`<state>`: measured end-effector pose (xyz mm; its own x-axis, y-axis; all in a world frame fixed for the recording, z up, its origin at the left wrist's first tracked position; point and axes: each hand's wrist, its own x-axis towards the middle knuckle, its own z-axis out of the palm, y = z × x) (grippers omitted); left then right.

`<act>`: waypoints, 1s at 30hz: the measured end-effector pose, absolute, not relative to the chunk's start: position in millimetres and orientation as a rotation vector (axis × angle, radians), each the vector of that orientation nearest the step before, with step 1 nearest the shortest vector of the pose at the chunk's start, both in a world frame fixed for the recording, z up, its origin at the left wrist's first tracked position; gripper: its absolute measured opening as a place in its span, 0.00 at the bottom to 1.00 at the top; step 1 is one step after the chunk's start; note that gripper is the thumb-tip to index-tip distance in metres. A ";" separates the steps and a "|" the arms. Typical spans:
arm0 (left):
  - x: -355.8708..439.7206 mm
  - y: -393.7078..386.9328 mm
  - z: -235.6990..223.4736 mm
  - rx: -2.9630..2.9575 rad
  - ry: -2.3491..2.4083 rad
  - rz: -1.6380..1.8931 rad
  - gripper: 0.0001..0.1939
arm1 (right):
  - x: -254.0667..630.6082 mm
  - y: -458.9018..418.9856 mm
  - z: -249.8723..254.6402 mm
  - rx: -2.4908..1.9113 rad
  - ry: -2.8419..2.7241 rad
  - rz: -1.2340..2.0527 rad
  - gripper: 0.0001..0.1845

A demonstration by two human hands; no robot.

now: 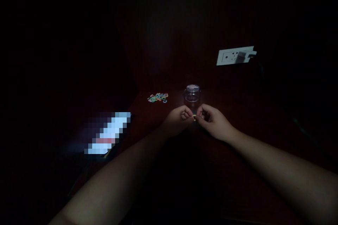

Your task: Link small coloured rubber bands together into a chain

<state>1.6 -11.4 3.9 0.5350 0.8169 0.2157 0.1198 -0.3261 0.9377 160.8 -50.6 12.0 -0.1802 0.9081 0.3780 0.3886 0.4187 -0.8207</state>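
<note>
The scene is very dark. My left hand [179, 118] and my right hand [212, 119] meet in the middle of a dark red table [237, 112]. Both pinch one small yellow-green rubber band [194, 117] between their fingertips. Just behind the hands stands a small clear glass jar [192, 94] with something pale on top. To the jar's left lies a loose pile of several small coloured rubber bands [158, 97].
A lit phone screen [109, 133] lies at the left of the table. A white wall socket [235, 56] with a plug in it sits on the dark wall at the back right. A dark cable [303, 130] runs down on the right.
</note>
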 end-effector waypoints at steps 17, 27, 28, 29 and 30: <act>2.0 -8.5 3.4 1.815 0.816 0.955 0.10 | 161.9 -48.5 10.2 -1.209 -1.755 0.742 0.05; 2.0 -11.9 8.2 1.841 0.910 0.956 0.07 | 159.4 -52.1 12.4 -1.202 -1.803 0.699 0.04; 2.1 -12.2 8.8 1.840 0.937 0.957 0.07 | 159.0 -52.6 12.9 -1.197 -1.813 0.709 0.04; 2.2 -12.3 9.5 1.838 0.963 0.958 0.06 | 158.7 -52.8 13.0 -1.193 -1.820 0.724 0.04; 2.2 -12.3 10.0 1.837 0.987 0.961 0.06 | 158.6 -52.8 12.9 -1.190 -1.826 0.739 0.04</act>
<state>2.2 -12.3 10.0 0.4008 0.8854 0.2355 0.2590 -0.3561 0.8978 158.6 -52.8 12.9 -0.2216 0.9232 0.3140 0.4445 0.3823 -0.8101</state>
